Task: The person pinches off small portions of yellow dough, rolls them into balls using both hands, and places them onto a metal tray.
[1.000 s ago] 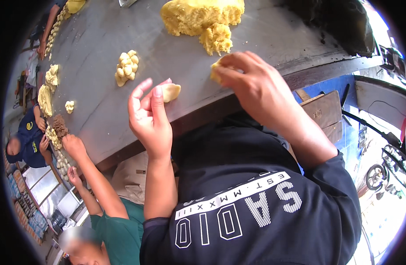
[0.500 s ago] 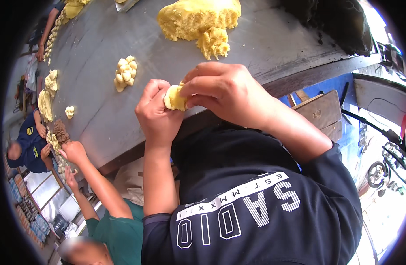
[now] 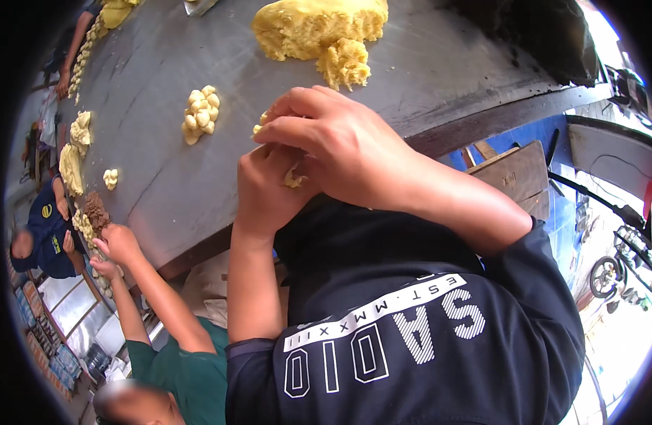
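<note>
My left hand (image 3: 268, 185) is closed around a piece of pale yellow dough (image 3: 293, 178), of which only a small patch shows at the palm. Over it lies my right hand (image 3: 333, 140), its fingers curled across the left fingers. A bit more dough (image 3: 259, 127) peeks out at the right fingertips. Both hands are above the table's near edge. Beyond them sits a big block of yellow dough (image 3: 319, 27) with a crumbly lump (image 3: 344, 64) broken from its front. To the left lies a small heap of pale dough balls (image 3: 200, 115).
The grey metal table (image 3: 156, 177) has a dark wooden edge. At left, a co-worker in a green shirt (image 3: 191, 382) reaches toward brown filling (image 3: 97, 211) and dough balls; another in dark blue (image 3: 46, 227) works across. A black bundle (image 3: 531, 35) lies far right.
My right hand has moved left and over my left hand, covering most of the dough that showed between them. The left hand has shifted slightly right. The green-shirted co-worker's hands have come closer together.
</note>
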`<state>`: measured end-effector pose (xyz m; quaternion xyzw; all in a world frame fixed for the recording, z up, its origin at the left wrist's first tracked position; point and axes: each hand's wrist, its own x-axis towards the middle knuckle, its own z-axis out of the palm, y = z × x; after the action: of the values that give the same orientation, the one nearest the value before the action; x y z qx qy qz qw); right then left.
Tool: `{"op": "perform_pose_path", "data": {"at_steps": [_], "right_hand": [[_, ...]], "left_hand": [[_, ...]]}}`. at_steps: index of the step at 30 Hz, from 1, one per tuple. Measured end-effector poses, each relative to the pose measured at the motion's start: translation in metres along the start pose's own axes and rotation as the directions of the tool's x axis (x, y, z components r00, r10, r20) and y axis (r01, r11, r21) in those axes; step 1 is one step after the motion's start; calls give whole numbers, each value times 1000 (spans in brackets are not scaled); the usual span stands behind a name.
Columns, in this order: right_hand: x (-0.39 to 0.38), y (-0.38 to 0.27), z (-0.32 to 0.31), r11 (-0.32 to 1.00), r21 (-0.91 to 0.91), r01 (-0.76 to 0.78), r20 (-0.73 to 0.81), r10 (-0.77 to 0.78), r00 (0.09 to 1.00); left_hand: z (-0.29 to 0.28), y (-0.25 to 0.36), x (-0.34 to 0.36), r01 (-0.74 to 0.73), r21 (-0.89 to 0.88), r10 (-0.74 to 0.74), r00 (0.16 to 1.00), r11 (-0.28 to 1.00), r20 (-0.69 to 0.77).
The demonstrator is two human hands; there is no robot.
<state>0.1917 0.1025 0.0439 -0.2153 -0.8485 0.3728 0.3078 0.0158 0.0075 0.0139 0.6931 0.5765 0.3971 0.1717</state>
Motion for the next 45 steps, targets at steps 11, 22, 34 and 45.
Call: {"op": "perform_pose_path", "data": {"at_steps": [11,22,34,45], "right_hand": [[-11,38,-48,842,-539,-17,-53,-14,999],[-20,36,-32,993,-115,-41,-94,30,995],[-16,-1,-17,977,119,-179,50,174,983],[-8,-15,-21,996,12,-88,-4,88,996]], "left_hand": [[-26,-12,-11,285,-436,-251,958,854,137],[-13,-2,-5,314,-723,-371,925,615,86],[-5,12,1,78,-225,-56,993,971,103],[-12,20,5,86,-299,-45,989,950,140]]}}
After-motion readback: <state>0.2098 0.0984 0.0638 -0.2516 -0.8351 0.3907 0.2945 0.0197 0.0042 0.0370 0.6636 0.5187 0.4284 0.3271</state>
